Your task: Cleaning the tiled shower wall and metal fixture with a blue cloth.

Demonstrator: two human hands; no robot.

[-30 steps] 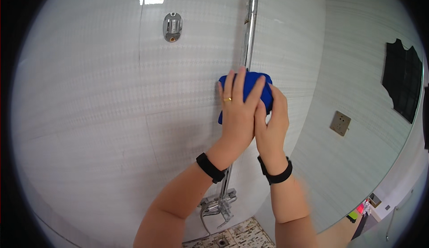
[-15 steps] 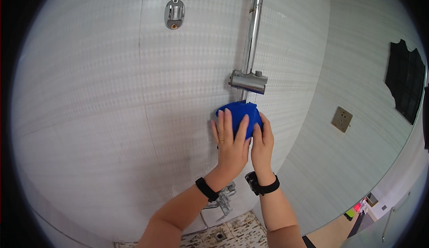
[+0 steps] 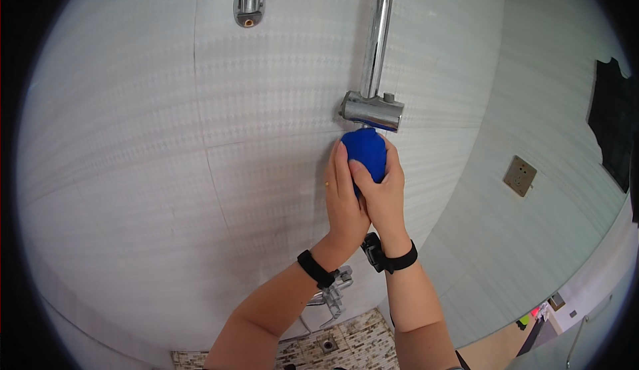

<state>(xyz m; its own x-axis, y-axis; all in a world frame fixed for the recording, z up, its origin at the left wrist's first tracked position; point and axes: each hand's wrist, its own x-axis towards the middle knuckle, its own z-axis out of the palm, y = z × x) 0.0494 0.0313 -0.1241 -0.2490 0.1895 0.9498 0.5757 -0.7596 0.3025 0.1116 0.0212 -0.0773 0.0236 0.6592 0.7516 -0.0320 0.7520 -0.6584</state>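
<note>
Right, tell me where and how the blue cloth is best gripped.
Probably by its two sides, coming up from below with a palm on each side. The blue cloth is a rounded bundle in line with the upright pole, its top close under the metal bracket, which leaves little room above. The left hand and right hand cup it that way.

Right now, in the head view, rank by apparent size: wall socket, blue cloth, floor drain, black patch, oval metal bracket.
1. Black patch
2. Blue cloth, partly covered by the left hand and right hand
3. Wall socket and oval metal bracket: too alike to rank
4. Floor drain
</note>
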